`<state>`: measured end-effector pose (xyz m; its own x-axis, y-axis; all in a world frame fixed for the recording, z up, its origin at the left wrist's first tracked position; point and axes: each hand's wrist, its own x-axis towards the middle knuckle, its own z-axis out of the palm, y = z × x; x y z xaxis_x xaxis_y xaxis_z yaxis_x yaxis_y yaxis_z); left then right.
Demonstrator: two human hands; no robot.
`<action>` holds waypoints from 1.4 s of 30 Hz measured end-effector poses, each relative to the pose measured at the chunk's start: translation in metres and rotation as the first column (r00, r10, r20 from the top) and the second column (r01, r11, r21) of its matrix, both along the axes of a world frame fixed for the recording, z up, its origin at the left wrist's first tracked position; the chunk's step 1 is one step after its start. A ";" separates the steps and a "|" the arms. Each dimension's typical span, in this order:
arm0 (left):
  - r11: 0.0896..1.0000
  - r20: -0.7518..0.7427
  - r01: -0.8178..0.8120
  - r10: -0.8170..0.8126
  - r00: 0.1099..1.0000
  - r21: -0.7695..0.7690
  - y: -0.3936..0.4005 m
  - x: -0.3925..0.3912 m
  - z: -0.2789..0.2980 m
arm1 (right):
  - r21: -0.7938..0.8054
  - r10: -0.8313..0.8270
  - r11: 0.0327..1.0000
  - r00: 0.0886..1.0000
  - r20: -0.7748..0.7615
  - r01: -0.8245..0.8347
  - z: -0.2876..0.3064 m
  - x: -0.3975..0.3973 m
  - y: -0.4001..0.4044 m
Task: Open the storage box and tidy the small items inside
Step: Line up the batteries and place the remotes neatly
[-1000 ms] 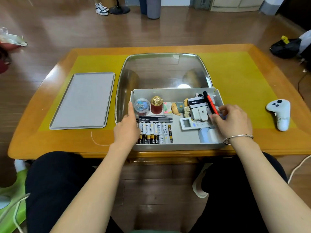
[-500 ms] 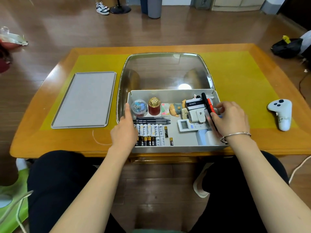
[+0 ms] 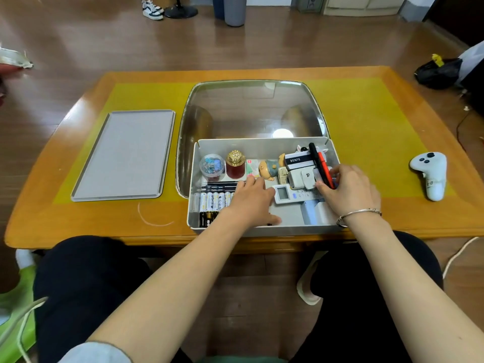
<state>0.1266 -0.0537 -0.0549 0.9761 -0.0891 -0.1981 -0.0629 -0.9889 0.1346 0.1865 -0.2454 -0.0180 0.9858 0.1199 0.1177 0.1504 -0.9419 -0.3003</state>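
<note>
Storage box [image 3: 262,229] sits open at the table's near edge. Right hand [image 3: 348,189] pinches the red-and-black pen [image 3: 320,166] by the box's right wall; left hand [image 3: 251,199] lies flat, fingers relaxed, mid-box. I'd lift the pen clear before nudging anything.

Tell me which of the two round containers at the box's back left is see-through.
The clear tub of blue clips, left of the gold-capped red jar.

Grey storage box [image 3: 194,205] open on table, clear lid [image 3: 251,108] upright behind; batteries [image 3: 209,203] front-left.
</note>
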 end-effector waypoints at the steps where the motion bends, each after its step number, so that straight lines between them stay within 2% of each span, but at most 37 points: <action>1: 1.000 -0.016 0.002 -0.002 1.000 0.019 0.000 0.001 -0.001 | 0.000 -0.001 1.000 1.000 -0.001 0.001 0.000 0.000 0.000; 7: 0.997 -0.021 -0.011 0.012 1.000 0.075 0.013 -0.004 -0.004 | 0.023 -0.012 1.000 1.000 0.002 0.012 -0.001 0.003 0.001; 14: 0.998 0.007 -0.063 0.063 0.998 0.001 0.015 -0.003 -0.005 | 0.014 -0.005 1.000 1.000 0.003 0.005 -0.002 0.002 0.001; 18: 0.998 -0.018 -0.037 0.036 0.999 -0.050 0.014 0.000 -0.003 | 0.020 0.002 1.000 1.000 -0.001 -0.002 -0.002 0.000 0.003; 28: 0.995 0.026 0.008 -0.006 1.000 -0.098 0.025 -0.009 -0.002 | 0.030 0.013 0.999 1.000 0.002 -0.013 0.000 0.001 0.002; 34: 0.997 0.040 0.012 -0.008 0.999 -0.077 0.024 -0.007 -0.002 | 0.045 0.018 0.999 1.000 -0.008 -0.018 0.001 -0.002 0.004; 42: 0.999 0.043 0.009 -0.008 0.999 -0.032 0.027 -0.004 -0.008 | -0.044 0.006 0.999 0.998 -0.062 -0.009 -0.001 -0.002 0.003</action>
